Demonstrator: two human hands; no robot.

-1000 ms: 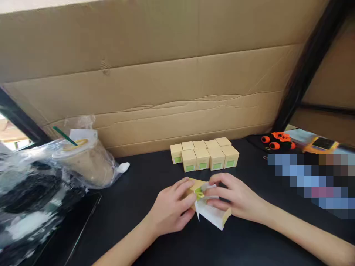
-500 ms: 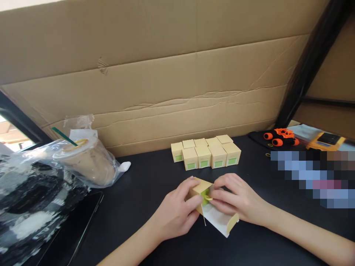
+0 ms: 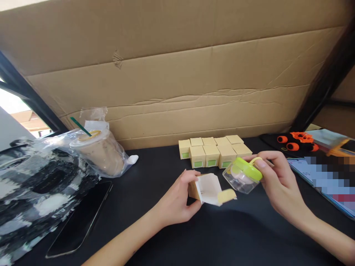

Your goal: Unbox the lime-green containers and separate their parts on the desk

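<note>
A cardboard wall (image 3: pixel 177 81) and black tabletop (image 3: pixel 222 236) suggest a makeshift workstation.

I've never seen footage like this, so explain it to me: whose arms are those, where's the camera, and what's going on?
There's no machine here, just a person's two bare hands. One camera, worn on their head, looks forward and down. The left hand holds an open cardboard box. The right hand holds a clear container by its green-lidded end; its contents are hard to make out. On the black table, small closed boxes stand grouped behind. A bagged drink is on the left, an orange-wheeled toy on the right.
</note>
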